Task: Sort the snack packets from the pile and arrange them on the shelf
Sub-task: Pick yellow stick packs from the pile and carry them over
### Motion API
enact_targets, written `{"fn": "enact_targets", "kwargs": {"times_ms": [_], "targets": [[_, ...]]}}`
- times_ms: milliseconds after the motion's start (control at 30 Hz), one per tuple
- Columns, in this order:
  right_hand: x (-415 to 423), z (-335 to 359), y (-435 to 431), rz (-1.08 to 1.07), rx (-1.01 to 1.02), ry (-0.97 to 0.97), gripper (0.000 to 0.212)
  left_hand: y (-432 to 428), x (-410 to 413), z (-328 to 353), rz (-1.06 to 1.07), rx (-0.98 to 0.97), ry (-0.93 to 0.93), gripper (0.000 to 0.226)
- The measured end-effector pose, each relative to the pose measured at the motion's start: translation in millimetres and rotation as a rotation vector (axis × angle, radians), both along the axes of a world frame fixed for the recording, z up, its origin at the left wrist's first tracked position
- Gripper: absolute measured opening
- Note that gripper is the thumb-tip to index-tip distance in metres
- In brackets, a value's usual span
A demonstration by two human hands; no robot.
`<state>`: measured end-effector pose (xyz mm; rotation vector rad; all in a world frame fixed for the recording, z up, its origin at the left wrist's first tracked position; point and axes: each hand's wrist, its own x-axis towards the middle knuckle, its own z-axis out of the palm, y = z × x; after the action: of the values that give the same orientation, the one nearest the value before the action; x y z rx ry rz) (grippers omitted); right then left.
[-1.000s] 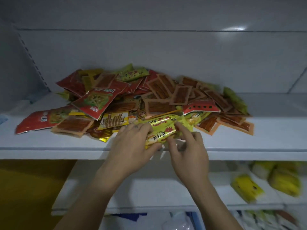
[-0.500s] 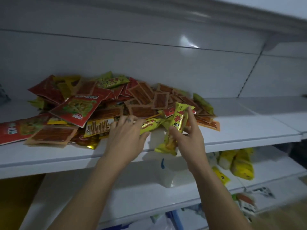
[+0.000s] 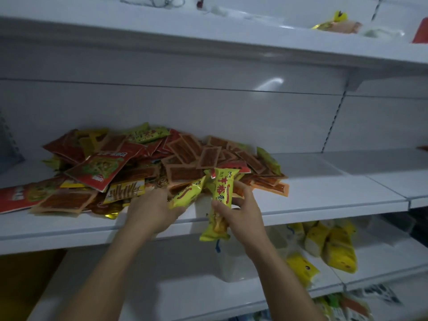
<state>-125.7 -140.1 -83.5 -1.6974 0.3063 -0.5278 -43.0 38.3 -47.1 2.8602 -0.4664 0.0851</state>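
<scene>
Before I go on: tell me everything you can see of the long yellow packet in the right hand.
The yellow packet is a long, narrow pouch of glossy film, red characters down its face, ends crimped. It stands nearly upright before the pile, lower end hanging below the shelf edge. The right hand grips its middle. The second yellow packet, in the left hand, sits close to its top; contact unclear.
</scene>
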Motion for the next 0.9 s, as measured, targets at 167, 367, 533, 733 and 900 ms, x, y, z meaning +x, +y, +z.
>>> {"fn": "enact_targets", "kwargs": {"times_ms": [167,367,533,733,900], "targets": [[-0.5,0.8,-6.0,0.055,0.031,-0.02,0.067,0.6,-12.7,3.1,-0.066,-0.306,0.211,0.041],[-9.2,0.6,-17.4,0.092,0.11,-0.057,0.062,-15.3,-32.5,0.3,-0.151,-0.629,0.384,0.029],[-23.6,5.2,-40.9,0.054,0.166,-0.1,0.061,-47.7,-41.8,-10.4,-0.177,-0.869,0.459,0.024],[-53.0,13.1,-87.9,-0.072,0.202,-0.151,0.058,-118.4,-54.9,-5.7,-0.265,-1.126,0.511,0.027],[-93.6,20.9,-144.5,-0.204,0.333,-0.166,0.039,-191.0,-81.2,1.5,-0.376,-1.163,0.479,0.029]]}}
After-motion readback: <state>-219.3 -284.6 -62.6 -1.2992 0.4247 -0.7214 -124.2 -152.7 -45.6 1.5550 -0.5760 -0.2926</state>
